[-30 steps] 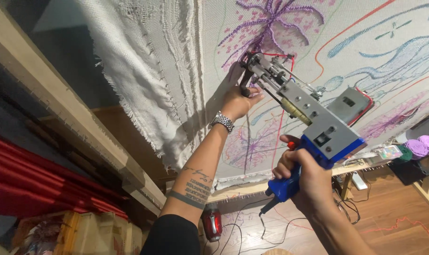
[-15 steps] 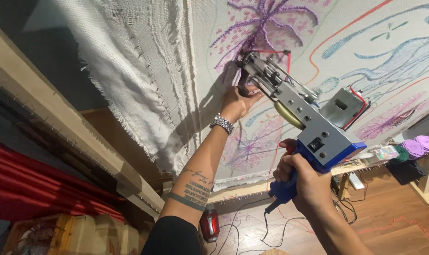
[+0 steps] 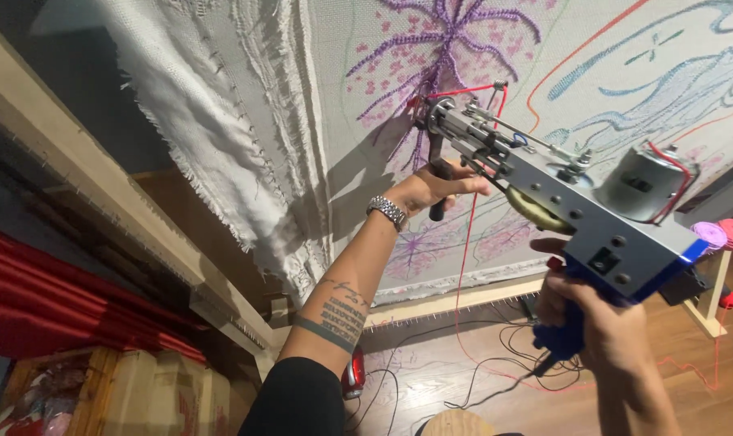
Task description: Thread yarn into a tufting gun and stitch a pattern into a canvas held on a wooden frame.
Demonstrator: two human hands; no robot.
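Both hands (image 3: 592, 323) grip tufting gun (image 3: 560, 202).

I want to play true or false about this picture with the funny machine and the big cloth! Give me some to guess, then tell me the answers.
1. The right hand holds the tufting gun by its blue grip. True.
2. The yarn fed into the gun is green. False: it is red.
3. The left hand grips the gun's black front handle. True.
4. The left wrist is bare. False: it wears a metal watch.
5. The cloth is plain. False: purple patterns cover it.
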